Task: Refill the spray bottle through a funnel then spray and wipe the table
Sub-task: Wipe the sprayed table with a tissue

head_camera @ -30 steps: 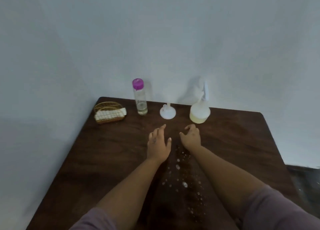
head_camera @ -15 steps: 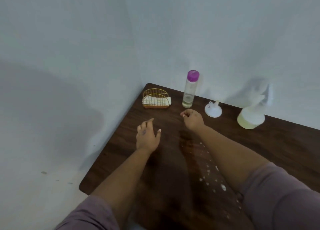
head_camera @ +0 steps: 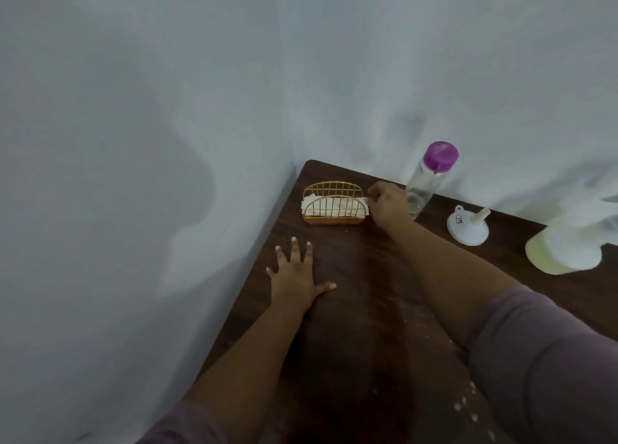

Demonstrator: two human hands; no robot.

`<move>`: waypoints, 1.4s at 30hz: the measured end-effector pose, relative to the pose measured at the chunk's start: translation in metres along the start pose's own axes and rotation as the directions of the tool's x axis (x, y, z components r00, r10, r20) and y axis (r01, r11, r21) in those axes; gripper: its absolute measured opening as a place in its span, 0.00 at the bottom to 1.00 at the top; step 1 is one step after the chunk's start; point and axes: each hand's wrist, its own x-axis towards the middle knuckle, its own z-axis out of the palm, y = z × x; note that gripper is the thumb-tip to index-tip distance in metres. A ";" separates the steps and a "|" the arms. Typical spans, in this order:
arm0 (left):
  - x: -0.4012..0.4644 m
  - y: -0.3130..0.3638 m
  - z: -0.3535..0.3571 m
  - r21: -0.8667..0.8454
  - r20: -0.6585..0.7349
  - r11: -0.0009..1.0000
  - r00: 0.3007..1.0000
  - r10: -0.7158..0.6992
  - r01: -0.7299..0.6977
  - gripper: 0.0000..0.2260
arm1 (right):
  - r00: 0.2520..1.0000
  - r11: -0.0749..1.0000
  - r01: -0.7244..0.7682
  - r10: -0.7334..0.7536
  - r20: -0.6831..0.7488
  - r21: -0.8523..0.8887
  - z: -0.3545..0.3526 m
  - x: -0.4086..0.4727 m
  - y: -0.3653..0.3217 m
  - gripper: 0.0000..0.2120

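A gold wire holder (head_camera: pixel 332 189) stands at the table's far left corner with white napkins (head_camera: pixel 329 205) in it. My right hand (head_camera: pixel 388 204) is at the holder's right end, fingers pinched on the napkins' edge. My left hand (head_camera: pixel 296 274) lies flat on the dark wooden table (head_camera: pixel 351 309), fingers spread, empty. A clear bottle with a purple cap (head_camera: pixel 429 179) stands just right of my right hand. A white funnel (head_camera: pixel 467 227) lies upside down further right. The spray bottle (head_camera: pixel 565 246) with pale yellow liquid stands at the right edge of view.
White walls meet in a corner behind the table. The table's left edge (head_camera: pixel 254 276) runs close to my left hand. White droplets (head_camera: pixel 468 407) speckle the wet surface near my right sleeve.
My view has swung left. My right hand moved from the table's middle to the napkin holder and pinched the napkins. My left hand has flattened onto the table.
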 end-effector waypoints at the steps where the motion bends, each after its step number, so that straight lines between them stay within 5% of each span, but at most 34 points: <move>1: 0.002 0.000 -0.002 0.001 0.012 1.000 1.000 0.003 -0.003 0.49 | 1.000 1.000 -0.014 0.014 0.016 -0.009 0.002 0.004 0.001 0.09; 14: 0.027 0.007 -0.021 -0.004 0.184 0.999 0.982 -0.038 0.039 0.57 | 0.992 0.999 -0.007 0.013 0.127 -0.049 0.008 0.011 0.006 0.06; 22: 0.026 0.005 -0.019 -0.018 0.174 0.999 0.984 -0.028 0.032 0.57 | 0.994 0.970 -0.032 0.005 0.111 0.240 -0.012 -0.004 0.001 0.03; 27: 0.024 0.004 -0.017 -0.020 0.145 0.999 0.989 -0.032 0.036 0.56 | 0.988 0.856 -0.091 0.011 0.157 0.509 -0.032 -0.022 -0.009 0.05; 30: 0.018 0.004 -0.017 -0.024 0.136 0.999 0.990 -0.036 0.039 0.55 | 0.999 0.855 -0.042 0.022 0.046 0.517 -0.048 -0.036 -0.012 0.08; 37: -0.023 0.023 0.002 -0.135 -0.087 0.991 0.996 -0.011 -0.001 0.38 | 0.970 0.828 0.039 0.103 -0.220 0.559 -0.098 -0.095 0.008 0.11; 42: -0.073 0.064 0.032 -0.102 -0.250 0.981 0.959 0.133 -0.163 0.32 | 0.960 0.870 -0.230 0.276 -0.045 0.437 -0.119 -0.159 0.100 0.14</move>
